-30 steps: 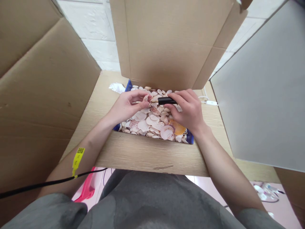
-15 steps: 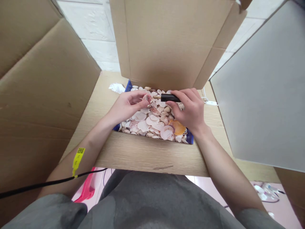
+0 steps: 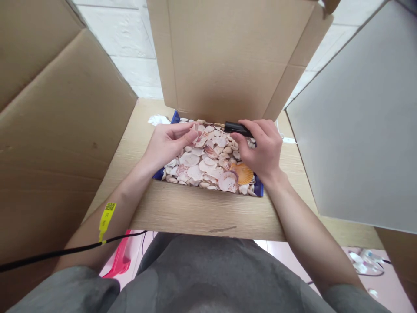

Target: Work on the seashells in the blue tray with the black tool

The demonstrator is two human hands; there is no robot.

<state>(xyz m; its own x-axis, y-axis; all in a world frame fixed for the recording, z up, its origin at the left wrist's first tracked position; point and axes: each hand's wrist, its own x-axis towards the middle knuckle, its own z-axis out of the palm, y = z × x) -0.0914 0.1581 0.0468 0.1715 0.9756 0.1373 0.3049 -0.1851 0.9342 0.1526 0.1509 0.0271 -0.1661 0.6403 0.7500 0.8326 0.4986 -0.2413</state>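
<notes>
My left hand (image 3: pixel 172 140) pinches a small pale seashell (image 3: pixel 195 128) between thumb and fingertips, over the far left of the shell pile. In my right hand (image 3: pixel 262 141) is a slim black mini drill (image 3: pixel 233 128) with a brass-coloured chuck. Its tip points left, toward the held shell, with a gap between them. Below both hands, many seashells (image 3: pixel 208 165) fill a shallow blue-edged tray (image 3: pixel 259 189). An orange scallop shell (image 3: pixel 243 174) lies near the tray's right end. Fingers partly cover the held shell.
A tall cardboard panel (image 3: pixel 234 56) stands right behind the tray. Cardboard (image 3: pixel 65 130) walls the left side and a grey panel (image 3: pixel 358 121) the right. Crumpled white tissue (image 3: pixel 159 119) and a white plug (image 3: pixel 289 140) lie on the wooden table (image 3: pixel 202 213).
My right hand has drawn the drill slightly right and tilted it, so its tip is farther from the shell. My left hand has shifted a little left with the shell.
</notes>
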